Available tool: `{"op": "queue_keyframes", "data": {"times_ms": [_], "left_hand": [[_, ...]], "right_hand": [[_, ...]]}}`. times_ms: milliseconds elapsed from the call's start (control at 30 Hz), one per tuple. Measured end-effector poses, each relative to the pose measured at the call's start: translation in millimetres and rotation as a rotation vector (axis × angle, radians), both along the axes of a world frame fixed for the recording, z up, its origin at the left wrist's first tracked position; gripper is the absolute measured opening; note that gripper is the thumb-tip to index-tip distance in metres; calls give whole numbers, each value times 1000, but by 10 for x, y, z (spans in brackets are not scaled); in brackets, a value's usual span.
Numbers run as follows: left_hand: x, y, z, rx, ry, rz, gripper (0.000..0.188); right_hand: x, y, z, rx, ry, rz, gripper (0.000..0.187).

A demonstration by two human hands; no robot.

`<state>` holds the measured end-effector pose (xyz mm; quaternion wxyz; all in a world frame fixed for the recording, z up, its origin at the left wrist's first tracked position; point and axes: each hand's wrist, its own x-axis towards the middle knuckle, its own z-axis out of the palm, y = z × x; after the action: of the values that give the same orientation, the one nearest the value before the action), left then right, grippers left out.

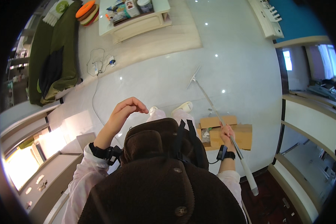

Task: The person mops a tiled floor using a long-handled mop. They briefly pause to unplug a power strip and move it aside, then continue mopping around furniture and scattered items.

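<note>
In my right hand (226,133), closed around the pole, is a long-handled floor squeegee (206,96) with a pale pole and a narrow crosswise head. Its head lies on the glossy tiles ahead of me, and the thick grip end slants back past my right forearm. My left hand (127,109) hangs in the air left of my body, empty, with loosely bent fingers. Below my right hand stands an open cardboard box (242,137), its flaps spread and some clear plastic showing inside.
A white cable (95,93) runs across the floor to a power strip (96,70) at the left. Farther off are a green sofa (65,48), stacked round cushions (86,13) and a low white table (138,33) loaded with items. White cabinets (306,115) line the right side.
</note>
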<state>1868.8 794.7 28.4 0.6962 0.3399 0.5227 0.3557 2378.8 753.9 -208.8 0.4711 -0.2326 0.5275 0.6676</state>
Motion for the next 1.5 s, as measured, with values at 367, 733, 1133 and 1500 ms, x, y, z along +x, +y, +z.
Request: {"op": "queue_keyframes", "data": {"times_ms": [367, 733, 1133, 1500], "left_hand": [[710, 956, -104, -25, -24, -194, 25], [525, 2257, -276, -62, -38, -295, 26], [111, 3726, -240, -51, 47, -343, 25], [1112, 3943, -218, -67, 39, -523, 25]], "right_hand": [[1029, -1125, 524, -11, -174, -243, 44], [182, 658, 686, 241, -337, 59, 36], [-893, 2917, -32, 259, -202, -128, 25], [299, 1121, 86, 159, -235, -431, 30]]}}
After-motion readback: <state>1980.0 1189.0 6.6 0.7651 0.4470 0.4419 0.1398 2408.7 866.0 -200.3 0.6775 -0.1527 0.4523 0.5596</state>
